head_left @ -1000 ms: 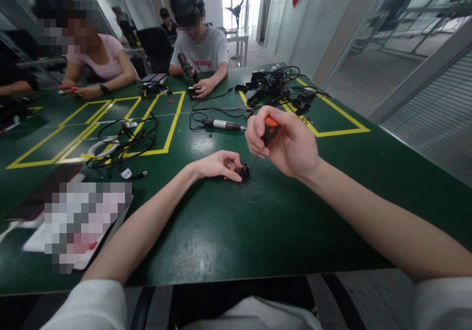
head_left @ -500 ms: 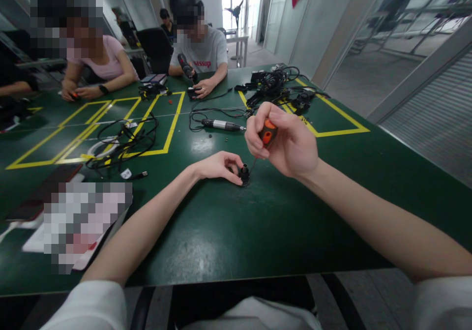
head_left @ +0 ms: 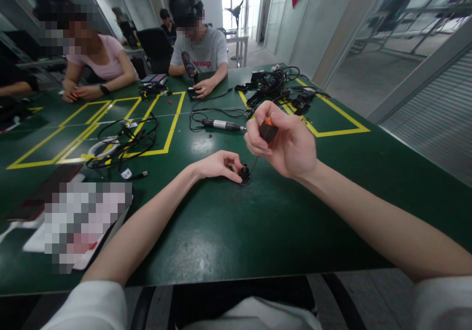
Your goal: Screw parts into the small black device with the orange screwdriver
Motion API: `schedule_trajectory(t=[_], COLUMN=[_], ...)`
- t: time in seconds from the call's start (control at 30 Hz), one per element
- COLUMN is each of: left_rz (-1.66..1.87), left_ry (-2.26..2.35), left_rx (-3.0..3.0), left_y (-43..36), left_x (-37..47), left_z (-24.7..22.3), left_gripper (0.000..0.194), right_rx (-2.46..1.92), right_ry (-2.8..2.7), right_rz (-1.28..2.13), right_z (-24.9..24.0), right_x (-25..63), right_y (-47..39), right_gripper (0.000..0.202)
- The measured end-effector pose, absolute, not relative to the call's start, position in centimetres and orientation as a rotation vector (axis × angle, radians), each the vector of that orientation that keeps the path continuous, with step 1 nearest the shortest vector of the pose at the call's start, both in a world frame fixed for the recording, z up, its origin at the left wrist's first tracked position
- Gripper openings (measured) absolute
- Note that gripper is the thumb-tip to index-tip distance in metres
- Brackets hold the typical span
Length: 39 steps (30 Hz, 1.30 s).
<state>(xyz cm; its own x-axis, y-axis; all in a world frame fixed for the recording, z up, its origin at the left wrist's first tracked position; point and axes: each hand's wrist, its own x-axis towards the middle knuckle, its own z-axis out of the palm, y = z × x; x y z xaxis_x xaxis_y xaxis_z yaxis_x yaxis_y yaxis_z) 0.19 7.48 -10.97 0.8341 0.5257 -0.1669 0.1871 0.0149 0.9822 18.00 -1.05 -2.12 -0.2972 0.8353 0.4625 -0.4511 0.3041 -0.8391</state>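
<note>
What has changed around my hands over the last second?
The screwdriver has turned in the right hand, showing a different side. Nothing was newly taken hold of or let go. The left hand stays at the small black part, and the silver-and-black tool lies where it was.

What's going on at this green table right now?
The person's right hand grips a dark screwdriver with an orange-tipped handle, its thin shaft angled down toward a small black round part. The left hand pinches that part against the green tabletop. A silver and black pen-shaped tool lies just beyond. Across the table, a person in a grey T-shirt holds a dark power driver over a small black piece.
</note>
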Motion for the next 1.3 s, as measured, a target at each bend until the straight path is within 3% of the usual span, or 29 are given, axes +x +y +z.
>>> schedule_trajectory(t=[0.3, 0.57, 0.73, 1.0, 1.17, 1.3], left_rz=[0.255, 0.273, 0.309, 0.284, 0.274, 0.193], left_ry=[0.599, 0.577, 0.614, 0.637, 0.635, 0.589], left_rx=[1.538, 1.544, 1.552, 1.544, 1.561, 1.603], left_y=[7.75, 7.58, 7.51, 7.57, 7.68, 7.8], left_x=[0.1, 0.26, 0.17, -0.09, -0.14, -0.1], left_z=[-11.01, -10.74, -11.22, -11.07, -10.9, -10.8], left_gripper=[0.041, 0.055, 0.043, 0.041, 0.035, 0.053], right_rx=[-0.448, -0.388, -0.424, -0.448, -0.445, -0.445], right_ry=[-1.39, -1.369, -1.346, -1.309, -1.29, -1.319], right_rz=[1.336, 1.308, 1.316, 1.378, 1.385, 1.363], right_z=[-1.65, -2.03, -1.9, -1.71, -1.9, -1.83], right_x=[17.95, 18.0, 17.95, 17.75, 17.98, 17.97], right_y=[-1.2, -1.21, -1.1, -1.14, -1.19, -1.24], right_gripper=[0.042, 0.035, 0.034, 0.044, 0.038, 0.034])
